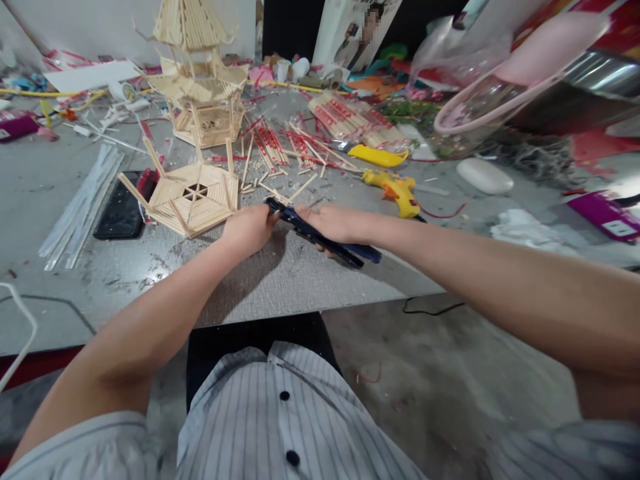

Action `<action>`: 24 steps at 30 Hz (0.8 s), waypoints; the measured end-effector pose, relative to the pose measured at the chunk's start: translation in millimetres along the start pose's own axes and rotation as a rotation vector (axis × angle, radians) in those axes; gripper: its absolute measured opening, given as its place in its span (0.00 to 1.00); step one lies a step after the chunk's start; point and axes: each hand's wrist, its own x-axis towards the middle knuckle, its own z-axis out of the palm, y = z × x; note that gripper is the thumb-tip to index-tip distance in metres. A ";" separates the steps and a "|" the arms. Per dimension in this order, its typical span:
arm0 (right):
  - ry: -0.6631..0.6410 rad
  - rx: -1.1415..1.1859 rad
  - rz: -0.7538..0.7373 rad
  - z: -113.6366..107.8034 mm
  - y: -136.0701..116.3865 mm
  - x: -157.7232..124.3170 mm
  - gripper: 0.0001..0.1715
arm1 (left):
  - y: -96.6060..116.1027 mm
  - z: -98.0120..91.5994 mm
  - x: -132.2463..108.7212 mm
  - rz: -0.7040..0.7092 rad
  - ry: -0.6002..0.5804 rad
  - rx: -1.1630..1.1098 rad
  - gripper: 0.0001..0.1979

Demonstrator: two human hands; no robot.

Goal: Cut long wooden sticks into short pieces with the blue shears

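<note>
My right hand is closed around the dark blue handles of a cutting tool that lies low over the grey table. My left hand is closed at the tool's tip, pinching a thin wooden stick there. Just left of my left hand sits a hexagonal panel of wooden sticks with upright posts. Behind it stands a stick-built pagoda model.
A yellow glue gun and a yellow comb-like tool lie beyond my right hand. Loose sticks and red-printed chopstick packs litter the middle. A black phone and clear glue sticks lie left. A pink-rimmed basin sits right.
</note>
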 end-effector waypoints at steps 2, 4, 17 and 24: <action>0.003 0.019 0.023 1.6 -0.7 1.9 0.41 | -0.4 1.1 -2.5 -0.011 -0.006 0.097 0.19; -0.007 0.026 0.042 2.2 -2.5 2.5 0.41 | -1.3 2.0 -3.6 -0.005 -0.030 0.147 0.19; -0.064 0.018 0.097 0.7 -11.3 7.4 0.44 | -3.3 -1.0 -5.4 0.012 -0.057 0.164 0.19; -0.038 -0.016 0.121 2.3 -17.2 6.2 0.42 | -0.9 -0.3 -6.5 0.014 -0.034 0.151 0.19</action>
